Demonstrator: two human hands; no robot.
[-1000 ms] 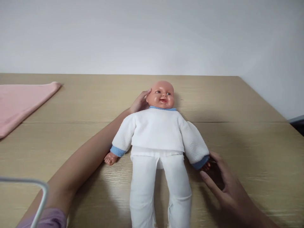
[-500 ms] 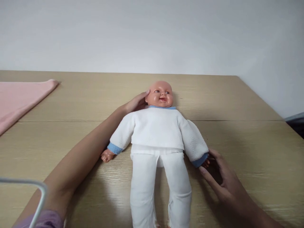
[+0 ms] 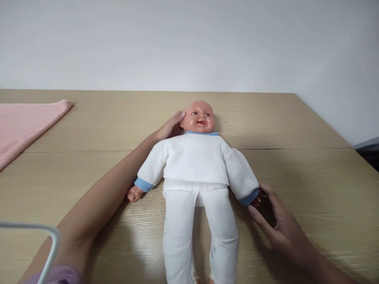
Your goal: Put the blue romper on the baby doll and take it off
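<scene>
A baby doll (image 3: 197, 165) in a white fleece top with blue cuffs and white trousers lies face up in the middle of the wooden table (image 3: 296, 130). My left hand (image 3: 171, 126) reaches past the doll's shoulder and cups the side and back of its head, fingers curved against it. My right hand (image 3: 276, 225) is at the doll's small hand and blue cuff on the right, thumb and fingers closed around them.
A pink cloth (image 3: 26, 126) lies flat at the table's far left. A thin white wire piece (image 3: 49, 244) sticks in at the bottom left near my arm. A white wall stands behind the table; the table's right edge runs diagonally at the right.
The doll's head has shifted very slightly and the view has dipped a little. Both hands stay where they were on the doll.
</scene>
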